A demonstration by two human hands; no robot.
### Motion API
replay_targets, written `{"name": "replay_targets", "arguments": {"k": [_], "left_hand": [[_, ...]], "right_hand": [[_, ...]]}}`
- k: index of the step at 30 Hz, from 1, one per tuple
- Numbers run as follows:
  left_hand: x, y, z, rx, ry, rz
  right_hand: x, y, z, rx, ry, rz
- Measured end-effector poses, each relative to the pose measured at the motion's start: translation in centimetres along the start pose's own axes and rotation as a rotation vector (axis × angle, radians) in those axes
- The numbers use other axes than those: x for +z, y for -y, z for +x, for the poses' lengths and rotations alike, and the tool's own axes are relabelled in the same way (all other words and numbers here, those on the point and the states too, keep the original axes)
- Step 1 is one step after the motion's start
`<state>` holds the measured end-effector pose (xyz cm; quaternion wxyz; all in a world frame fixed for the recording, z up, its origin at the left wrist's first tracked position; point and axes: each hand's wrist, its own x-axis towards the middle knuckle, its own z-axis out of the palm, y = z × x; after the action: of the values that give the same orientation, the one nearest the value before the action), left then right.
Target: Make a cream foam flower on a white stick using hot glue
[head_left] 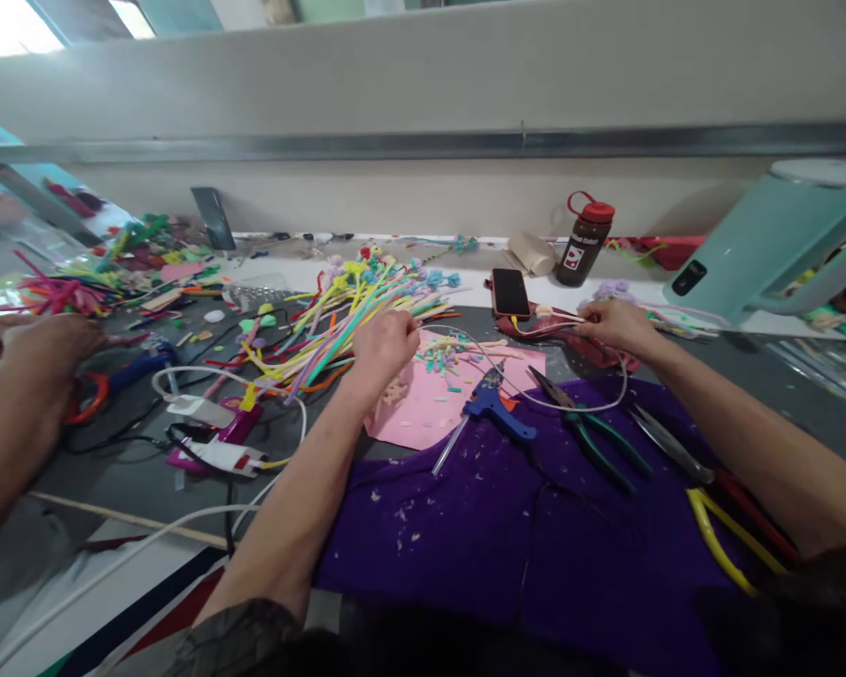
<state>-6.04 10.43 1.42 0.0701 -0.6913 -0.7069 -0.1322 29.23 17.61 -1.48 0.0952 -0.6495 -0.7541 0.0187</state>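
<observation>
My left hand is closed in a pinch above the left edge of a pink sheet. A thin white cable starts at its fingertips and loops down over the purple cloth and up to the right. My right hand grips the white cable near a phone and a dark red pouch. Small cut pastel pieces lie on the sheet. Below them rests a blue glue gun with a clear glue stick. Green-handled pliers lie beside it.
Bundled pipe cleaners spread behind my left hand. A power strip with chargers and cords sits left. Red-and-yellow-handled pliers lie right. A bottle and a teal kettle stand behind. Another person's hand works at far left.
</observation>
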Motion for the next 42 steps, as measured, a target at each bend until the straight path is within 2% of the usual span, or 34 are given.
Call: {"name": "replay_targets", "arguments": {"k": [6,11,13,16,17,21,24,27,29,32,35,39,42], "left_hand": [[1.4,1.2,1.0,-0.056,-0.026,0.134],[1.8,2.5,2.5,-0.101,0.019,0.123],[2.0,2.9,2.9,-0.099,0.043,0.132],[2.4,3.5,3.2,-0.103,0.054,0.154],[2.6,3.6,3.3,-0.108,0.056,0.156],[3.2,4.0,3.6,-0.106,0.03,0.124],[3.6,4.1,3.9,-0.092,-0.001,0.103],[4.1,4.2,4.2,-0.114,-0.025,0.103],[4.4,4.3,4.3,-0.132,-0.027,0.106],[4.6,4.2,4.3,-0.115,-0.016,0.102],[4.4,3.8,4.3,-0.097,-0.003,0.1],[4.4,3.2,4.6,-0.098,-0.044,0.115],[4.6,3.1,4.8,-0.049,-0.07,0.091]], "right_hand": [[0.7,0.4,-1.4,-0.02,0.055,0.177],[0.6,0.5,-1.5,-0.005,-0.038,0.197],[-0.1,0.8,-2.0,-0.01,-0.118,0.214],[-1.1,1.7,-3.9,-0.109,-0.217,0.203],[-1.3,2.2,-4.8,-0.182,-0.176,0.188],[-1.3,4.0,-7.6,-0.513,0.126,0.091],[-0.8,4.4,-8.2,-0.585,0.252,-0.037],[-0.6,4.1,-7.9,-0.572,0.259,-0.065],[-0.6,3.7,-7.3,-0.506,0.213,-0.07],[-0.3,3.2,-6.2,-0.263,0.133,-0.138],[0.5,2.7,-5.1,-0.087,0.169,-0.221],[0.9,1.6,-3.7,-0.11,0.283,-0.217],[0.1,0.6,-2.0,-0.089,0.248,-0.205]]}}
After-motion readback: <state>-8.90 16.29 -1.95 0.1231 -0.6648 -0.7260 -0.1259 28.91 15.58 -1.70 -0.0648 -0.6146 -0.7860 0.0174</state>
